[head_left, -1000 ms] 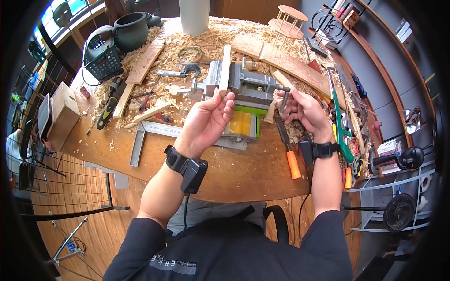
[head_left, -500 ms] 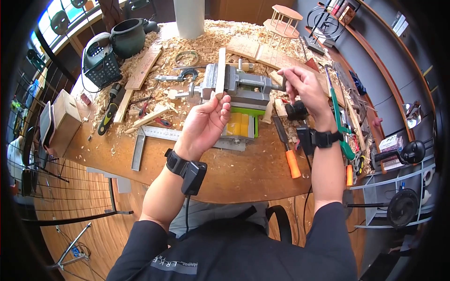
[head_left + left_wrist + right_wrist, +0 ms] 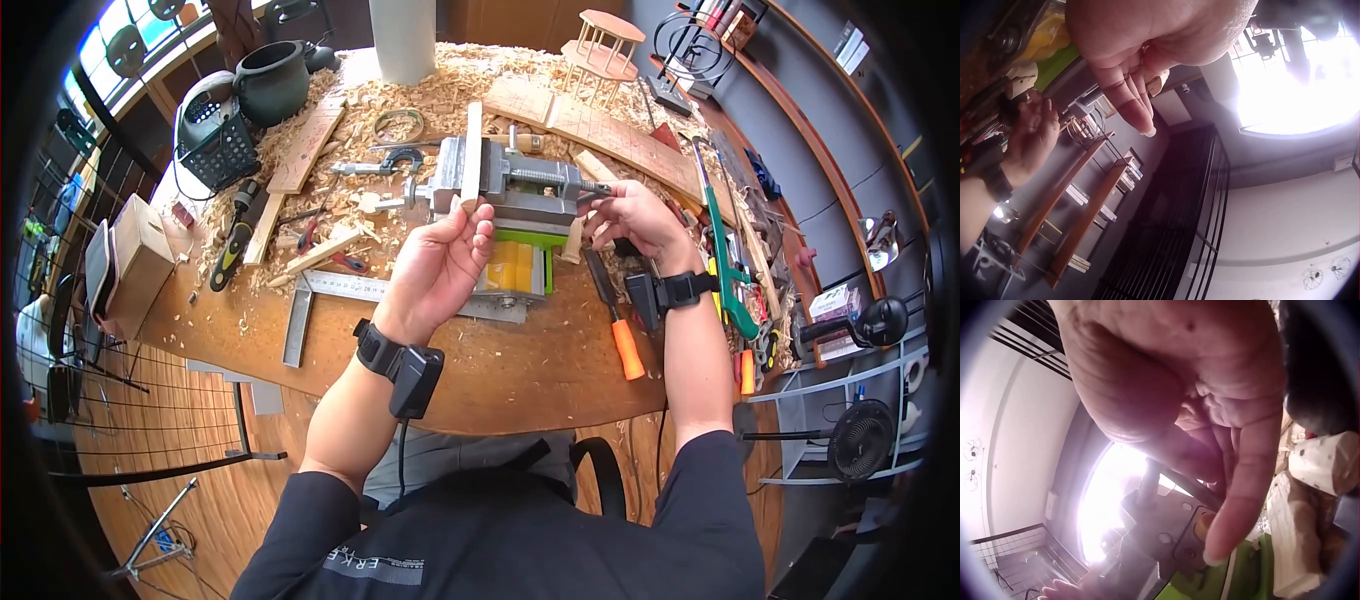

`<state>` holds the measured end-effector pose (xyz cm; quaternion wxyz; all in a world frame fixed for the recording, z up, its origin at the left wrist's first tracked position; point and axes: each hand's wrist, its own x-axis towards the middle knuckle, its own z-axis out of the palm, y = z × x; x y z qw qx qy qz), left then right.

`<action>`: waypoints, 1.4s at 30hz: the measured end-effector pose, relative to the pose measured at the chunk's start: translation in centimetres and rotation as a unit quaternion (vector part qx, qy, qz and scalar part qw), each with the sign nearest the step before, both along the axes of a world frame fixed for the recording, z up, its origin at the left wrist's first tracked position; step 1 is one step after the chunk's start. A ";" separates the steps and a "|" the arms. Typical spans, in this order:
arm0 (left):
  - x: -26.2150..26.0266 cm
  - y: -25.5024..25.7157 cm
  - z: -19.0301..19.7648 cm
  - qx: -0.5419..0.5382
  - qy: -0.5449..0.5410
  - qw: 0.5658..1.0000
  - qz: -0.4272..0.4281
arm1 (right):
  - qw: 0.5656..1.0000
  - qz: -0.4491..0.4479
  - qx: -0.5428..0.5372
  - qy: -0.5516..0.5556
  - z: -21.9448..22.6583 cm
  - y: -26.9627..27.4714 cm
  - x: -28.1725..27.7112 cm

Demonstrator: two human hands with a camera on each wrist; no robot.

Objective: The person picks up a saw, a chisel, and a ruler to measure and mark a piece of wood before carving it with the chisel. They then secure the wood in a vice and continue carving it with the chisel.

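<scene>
Quick note on change first: half a second ago we had the right hand (image 3: pixel 642 218) raised above the end of the vise screw; now it's lower, level with that end, so the slim dark metal crank handle (image 3: pixel 1192 485) seems to have swung round part of a turn. Our left hand (image 3: pixel 440 262) hasn't shifted, nor has the pale, flat wooden strip (image 3: pixel 473 145).

Left hand: thumb and finger pinch the near end of the strip, other fingers folded in toward the palm. Right hand: fingers part-curled about the crank handle, one finger reaching out straighter; we read it as a light pinch, contact partly hidden.

Strip sits in line with the gap between the blocks of the grey metal bench vise (image 3: pixel 494 166), far end pointing away from the person. We can't tell whether both blocks press on it. For the work in hand, we judge the screw is being turned while the strip is steadied; no visible slip or tilt from that turn.

Around it: yellow block (image 3: pixel 517 266) just below the vise, steel try square (image 3: pixel 341 285) left of that, orange-handled tool (image 3: pixel 627 349) near the right wrist, pale curled wood shavings (image 3: pixel 455 75) behind.
</scene>
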<state>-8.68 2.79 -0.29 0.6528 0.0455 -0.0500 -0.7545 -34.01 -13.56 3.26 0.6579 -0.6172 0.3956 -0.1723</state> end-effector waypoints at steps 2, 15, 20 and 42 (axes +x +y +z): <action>0.0 -0.1 0.0 -0.002 -0.009 1.000 0.002 | 0.999 0.016 -0.033 -0.013 0.5 1.3 -0.6; 0.0 0.0 0.0 0.006 -0.017 1.000 -0.005 | 0.988 -0.079 -0.101 -0.086 4.7 6.0 -2.6; 0.0 0.0 -0.1 -0.012 0.006 1.000 -0.010 | 0.981 -0.091 -0.140 -0.101 5.5 4.9 -0.8; 0.0 1.2 3.2 0.066 -0.194 0.978 0.028 | 0.976 -0.116 -0.176 -0.048 2.2 0.1 2.6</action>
